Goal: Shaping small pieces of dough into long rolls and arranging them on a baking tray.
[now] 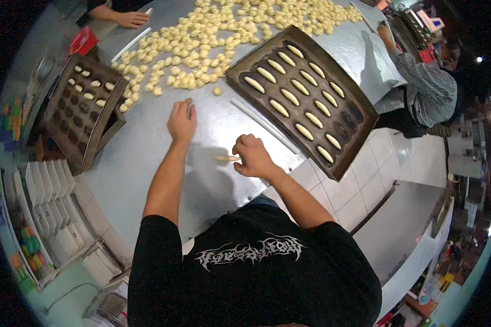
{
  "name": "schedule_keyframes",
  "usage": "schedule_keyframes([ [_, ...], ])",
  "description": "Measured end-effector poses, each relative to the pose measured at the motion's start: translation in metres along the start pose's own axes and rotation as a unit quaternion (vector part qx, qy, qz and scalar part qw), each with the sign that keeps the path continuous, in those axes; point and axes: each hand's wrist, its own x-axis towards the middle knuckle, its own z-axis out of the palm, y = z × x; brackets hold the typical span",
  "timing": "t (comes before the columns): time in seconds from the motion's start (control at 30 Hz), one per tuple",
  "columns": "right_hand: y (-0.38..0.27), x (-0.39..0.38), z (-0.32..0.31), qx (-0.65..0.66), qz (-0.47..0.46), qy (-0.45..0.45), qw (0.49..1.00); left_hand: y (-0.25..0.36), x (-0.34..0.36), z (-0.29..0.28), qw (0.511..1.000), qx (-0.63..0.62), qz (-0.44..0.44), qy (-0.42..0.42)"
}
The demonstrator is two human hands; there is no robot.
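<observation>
My right hand (255, 157) is closed over one end of a small rolled piece of dough (225, 158), whose pointed other end sticks out to the left above the metal table (147, 139). Fingers stretched forward, my left hand (183, 121) holds nothing and is just short of a large spread of pale dough balls (193, 57). A single dough ball (217, 91) sits apart from the others. To the right of my hands, a dark baking tray (305, 98) carries rows of slim dough rolls in its hollows. Alongside it lies a thin pale rod (264, 126).
At the left stands another dark tray (73, 117) with several dough pieces. A co-worker's hand (131, 19) rests at the far left of the table; a person in a checkered sleeve (428, 82) is at the right. White racks (49, 188) stand lower left.
</observation>
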Motion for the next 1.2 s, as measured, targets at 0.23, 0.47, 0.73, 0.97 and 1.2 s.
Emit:
schedule_keyframes([
  [0.23,0.036,-0.001,-0.097,-0.071,-0.009,0.202,0.977,-0.02,0.053,0.02,0.999,0.018,0.031,-0.018],
  [0.47,0.139,-0.101,-0.202,0.032,0.232,0.452,0.86,-0.015,0.066,0.018,0.995,0.051,0.076,-0.027],
  [0.73,0.18,-0.122,-0.218,-0.291,0.242,0.121,0.918,-0.009,0.043,0.01,0.977,0.121,0.152,0.087],
  [0.97,0.188,-0.115,-0.21,-0.194,0.277,0.054,0.94,0.012,-0.056,-0.021,0.994,-0.086,-0.028,0.054],
  [1.2,0.187,-0.118,-0.191,-0.24,0.306,0.046,0.92,0.025,-0.16,-0.065,0.924,-0.285,-0.225,0.117],
])
